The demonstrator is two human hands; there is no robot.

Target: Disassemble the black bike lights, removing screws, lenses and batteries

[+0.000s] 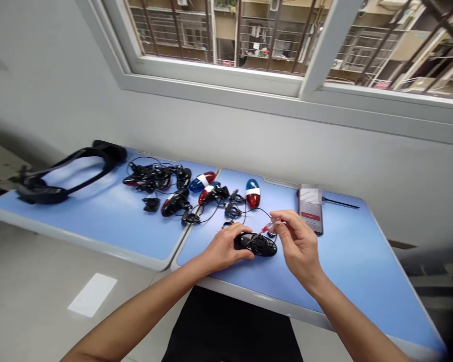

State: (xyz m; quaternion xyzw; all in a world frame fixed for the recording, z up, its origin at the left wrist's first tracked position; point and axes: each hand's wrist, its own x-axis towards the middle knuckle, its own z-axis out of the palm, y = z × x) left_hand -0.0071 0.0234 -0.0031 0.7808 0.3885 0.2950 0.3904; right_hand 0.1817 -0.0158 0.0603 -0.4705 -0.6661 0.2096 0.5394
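Note:
On the blue table, near its front edge, lies a black oval device (263, 245) with its dark side up. My left hand (226, 249) grips its left end between thumb and fingers. In my right hand (296, 244) is a small screwdriver (267, 228) with a clear and red handle, held in a pinch. Its shaft slants down to the left, with the tip at the left part of the device; whether it sits in a screw is too small to tell. A thin black cable runs behind the device.
Behind my hands lie a red and blue light (252, 193) and black clamps (234, 203). More lights and cables (162, 176) are heaped to the left, beside a black headset (66, 191). A phone (311, 211) and a black stick (342, 203) lie at the right.

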